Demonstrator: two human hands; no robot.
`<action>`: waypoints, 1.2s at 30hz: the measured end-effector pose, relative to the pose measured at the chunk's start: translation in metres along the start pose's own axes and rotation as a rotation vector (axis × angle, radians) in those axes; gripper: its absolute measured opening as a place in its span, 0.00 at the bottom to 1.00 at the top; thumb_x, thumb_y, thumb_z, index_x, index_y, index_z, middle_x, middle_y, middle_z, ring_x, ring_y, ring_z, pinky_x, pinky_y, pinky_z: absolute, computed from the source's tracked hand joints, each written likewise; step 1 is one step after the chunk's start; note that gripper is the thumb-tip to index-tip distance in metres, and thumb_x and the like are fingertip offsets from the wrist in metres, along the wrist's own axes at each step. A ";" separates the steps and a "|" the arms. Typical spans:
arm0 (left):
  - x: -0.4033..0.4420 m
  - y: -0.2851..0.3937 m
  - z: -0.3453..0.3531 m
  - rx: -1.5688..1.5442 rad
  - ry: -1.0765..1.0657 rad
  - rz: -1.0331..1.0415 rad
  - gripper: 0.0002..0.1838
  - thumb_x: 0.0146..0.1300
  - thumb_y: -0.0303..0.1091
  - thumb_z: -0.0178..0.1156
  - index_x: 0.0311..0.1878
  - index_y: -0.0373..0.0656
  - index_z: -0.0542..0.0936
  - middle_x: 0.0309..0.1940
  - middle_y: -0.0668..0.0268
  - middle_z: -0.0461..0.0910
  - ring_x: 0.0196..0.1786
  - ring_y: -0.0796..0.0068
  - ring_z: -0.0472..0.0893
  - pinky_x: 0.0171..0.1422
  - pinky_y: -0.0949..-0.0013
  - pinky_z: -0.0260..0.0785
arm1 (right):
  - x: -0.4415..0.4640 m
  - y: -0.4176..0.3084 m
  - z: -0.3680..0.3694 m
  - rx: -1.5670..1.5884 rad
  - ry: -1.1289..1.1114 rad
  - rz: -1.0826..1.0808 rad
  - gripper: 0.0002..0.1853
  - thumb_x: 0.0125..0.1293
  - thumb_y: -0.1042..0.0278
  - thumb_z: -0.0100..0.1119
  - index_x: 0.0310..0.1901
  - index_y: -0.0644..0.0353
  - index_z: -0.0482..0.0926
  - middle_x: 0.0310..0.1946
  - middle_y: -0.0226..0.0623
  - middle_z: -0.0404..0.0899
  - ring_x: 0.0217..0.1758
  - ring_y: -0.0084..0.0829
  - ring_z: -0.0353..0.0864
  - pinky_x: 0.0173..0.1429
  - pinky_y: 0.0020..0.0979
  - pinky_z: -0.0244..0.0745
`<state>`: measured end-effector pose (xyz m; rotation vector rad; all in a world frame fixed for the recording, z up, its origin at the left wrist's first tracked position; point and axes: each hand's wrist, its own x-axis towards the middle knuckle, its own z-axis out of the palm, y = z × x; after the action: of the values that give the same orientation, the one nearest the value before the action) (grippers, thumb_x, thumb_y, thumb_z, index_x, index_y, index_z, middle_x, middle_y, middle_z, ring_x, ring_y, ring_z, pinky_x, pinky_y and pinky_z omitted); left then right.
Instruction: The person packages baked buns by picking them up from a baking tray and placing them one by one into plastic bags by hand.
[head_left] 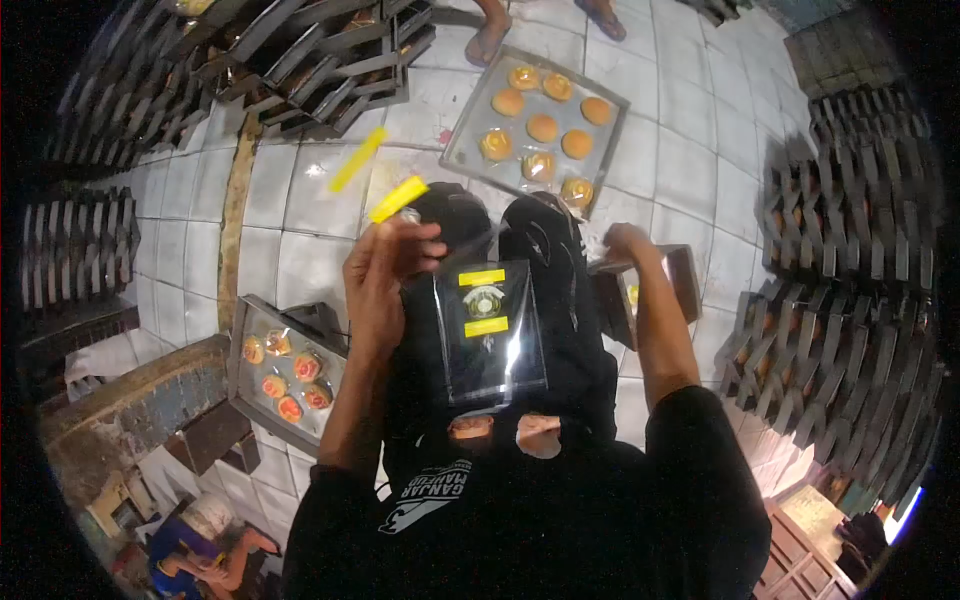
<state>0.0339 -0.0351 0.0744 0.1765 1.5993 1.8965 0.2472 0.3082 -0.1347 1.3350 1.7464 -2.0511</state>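
My left hand point(383, 280) is raised over my left knee, its fingers pinched on a clear plastic bag point(398, 200) with two yellow printed bars. On my lap lies a stack of similar clear plastic bags point(490, 345), printed with yellow bars and a round emblem. Off to the right, my right hand point(627, 243) is at the far edge of a dark metal box point(680, 280), fingers curled downward. Whitish, crumpled-looking material shows beside those fingers; what they hold is hidden.
Ahead on the tiled floor sits a metal tray point(470, 135) with several round buns, some bagged. Another tray point(240, 375) at left holds bagged buns with red topping. Stacked dark trays point(840, 340) line the right side, more point(300, 60) stand far left. Another person point(200, 560) sits behind left.
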 end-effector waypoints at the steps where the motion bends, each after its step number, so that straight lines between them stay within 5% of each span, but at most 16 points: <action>1: 0.012 -0.002 0.005 -0.059 0.153 -0.023 0.17 0.80 0.45 0.54 0.48 0.37 0.79 0.32 0.60 0.83 0.35 0.72 0.84 0.37 0.70 0.75 | 0.009 0.003 0.001 -0.225 -0.132 0.123 0.18 0.65 0.61 0.68 0.54 0.60 0.84 0.39 0.34 0.87 0.38 0.30 0.86 0.45 0.33 0.84; 7: 0.035 -0.037 0.007 0.268 0.132 -0.077 0.16 0.80 0.41 0.53 0.50 0.34 0.78 0.31 0.58 0.83 0.31 0.71 0.82 0.37 0.70 0.76 | 0.156 0.051 -0.030 -0.286 -0.009 0.046 0.15 0.68 0.65 0.67 0.52 0.64 0.85 0.36 0.32 0.87 0.31 0.27 0.85 0.37 0.30 0.82; 11: 0.039 -0.050 0.000 0.307 0.201 0.030 0.16 0.79 0.40 0.53 0.48 0.33 0.77 0.26 0.57 0.83 0.26 0.71 0.82 0.34 0.69 0.76 | 0.236 0.054 -0.058 -0.087 0.234 -0.155 0.21 0.66 0.65 0.67 0.58 0.67 0.80 0.57 0.44 0.82 0.52 0.34 0.85 0.52 0.33 0.84; 15: 0.027 -0.059 -0.029 0.282 0.183 -0.022 0.15 0.79 0.40 0.55 0.51 0.34 0.77 0.29 0.58 0.84 0.27 0.71 0.82 0.34 0.69 0.77 | 0.342 0.094 -0.100 0.110 0.445 -0.191 0.39 0.67 0.52 0.69 0.73 0.67 0.68 0.61 0.52 0.82 0.60 0.43 0.84 0.64 0.39 0.79; 19: 0.007 -0.057 -0.054 0.332 0.174 -0.106 0.16 0.78 0.40 0.56 0.55 0.36 0.77 0.33 0.59 0.84 0.28 0.72 0.82 0.34 0.70 0.76 | 0.406 0.109 -0.121 -0.474 0.525 -0.041 0.40 0.70 0.48 0.65 0.72 0.73 0.67 0.58 0.56 0.83 0.66 0.43 0.81 0.65 0.37 0.78; 21: 0.003 -0.054 -0.061 0.350 0.157 -0.135 0.16 0.77 0.40 0.57 0.57 0.37 0.77 0.34 0.60 0.84 0.28 0.73 0.82 0.34 0.70 0.76 | 0.449 0.150 -0.122 -0.271 0.712 -0.119 0.47 0.65 0.41 0.68 0.73 0.72 0.66 0.58 0.57 0.83 0.61 0.44 0.85 0.62 0.39 0.81; 23: -0.002 -0.053 -0.065 0.353 0.135 -0.157 0.17 0.77 0.40 0.57 0.59 0.38 0.77 0.36 0.61 0.84 0.29 0.73 0.82 0.34 0.70 0.75 | 0.464 0.145 -0.115 -0.188 0.696 0.006 0.27 0.68 0.56 0.64 0.66 0.53 0.74 0.51 0.48 0.88 0.48 0.50 0.88 0.50 0.49 0.81; 25: -0.002 -0.054 -0.066 0.349 0.109 -0.159 0.18 0.77 0.40 0.58 0.61 0.39 0.77 0.38 0.61 0.84 0.29 0.74 0.82 0.34 0.71 0.75 | 0.406 0.086 -0.074 -0.509 0.828 -0.021 0.24 0.65 0.51 0.67 0.55 0.58 0.78 0.48 0.53 0.86 0.45 0.48 0.85 0.47 0.49 0.80; 26: 0.000 -0.055 -0.067 0.348 0.094 -0.150 0.19 0.76 0.40 0.58 0.62 0.39 0.77 0.39 0.62 0.84 0.30 0.74 0.82 0.34 0.71 0.75 | 0.423 0.093 -0.088 -0.635 0.645 0.128 0.43 0.62 0.44 0.71 0.68 0.70 0.71 0.54 0.59 0.84 0.59 0.50 0.85 0.61 0.41 0.81; 27: 0.004 -0.057 -0.064 0.338 0.080 -0.133 0.19 0.76 0.40 0.59 0.63 0.40 0.77 0.40 0.62 0.84 0.30 0.75 0.82 0.34 0.71 0.75 | 0.372 0.054 -0.045 -0.726 0.667 -0.017 0.39 0.63 0.40 0.69 0.65 0.63 0.75 0.58 0.59 0.82 0.61 0.59 0.82 0.66 0.48 0.77; 28: 0.011 -0.058 -0.058 0.332 0.070 -0.112 0.20 0.76 0.40 0.59 0.65 0.40 0.77 0.41 0.62 0.85 0.30 0.75 0.82 0.34 0.71 0.75 | 0.405 0.106 -0.049 -0.660 0.706 -0.311 0.33 0.65 0.48 0.67 0.64 0.63 0.73 0.57 0.60 0.81 0.61 0.60 0.81 0.67 0.50 0.76; 30: 0.033 -0.053 -0.031 0.273 0.065 -0.047 0.18 0.77 0.36 0.54 0.64 0.39 0.77 0.43 0.61 0.84 0.35 0.72 0.82 0.38 0.69 0.76 | 0.344 0.071 -0.024 -0.418 0.572 -0.160 0.32 0.66 0.53 0.66 0.65 0.63 0.69 0.62 0.62 0.77 0.65 0.59 0.79 0.69 0.48 0.74; 31: 0.046 -0.047 -0.012 0.224 0.077 -0.019 0.17 0.78 0.31 0.50 0.64 0.37 0.76 0.45 0.59 0.83 0.40 0.69 0.82 0.43 0.67 0.78 | 0.347 0.085 -0.031 -0.314 0.534 -0.293 0.33 0.66 0.55 0.68 0.67 0.63 0.69 0.64 0.60 0.77 0.68 0.55 0.78 0.69 0.46 0.74; 33: 0.057 -0.046 0.002 0.144 0.074 0.046 0.16 0.79 0.27 0.45 0.64 0.36 0.75 0.47 0.57 0.82 0.44 0.66 0.82 0.47 0.65 0.79 | 0.283 0.034 -0.018 0.011 0.579 -0.224 0.33 0.67 0.57 0.71 0.68 0.63 0.72 0.61 0.47 0.79 0.64 0.41 0.79 0.65 0.41 0.77; 34: 0.061 -0.056 0.002 0.328 0.175 0.122 0.12 0.79 0.32 0.49 0.57 0.38 0.77 0.37 0.66 0.77 0.34 0.75 0.73 0.37 0.72 0.70 | 0.246 0.007 -0.023 0.416 0.284 -0.196 0.33 0.68 0.58 0.72 0.69 0.62 0.71 0.62 0.42 0.78 0.60 0.39 0.80 0.59 0.43 0.79; 36: 0.057 -0.051 0.008 0.309 0.257 0.117 0.11 0.80 0.36 0.51 0.51 0.40 0.78 0.30 0.71 0.73 0.29 0.81 0.70 0.33 0.76 0.65 | 0.175 -0.023 -0.012 0.963 0.104 -0.293 0.32 0.69 0.64 0.70 0.71 0.60 0.68 0.61 0.40 0.78 0.62 0.44 0.81 0.63 0.56 0.82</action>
<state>0.0129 0.0048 0.0121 0.1648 2.0954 1.8045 0.1349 0.4000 -0.2363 1.4211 0.9905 -3.2558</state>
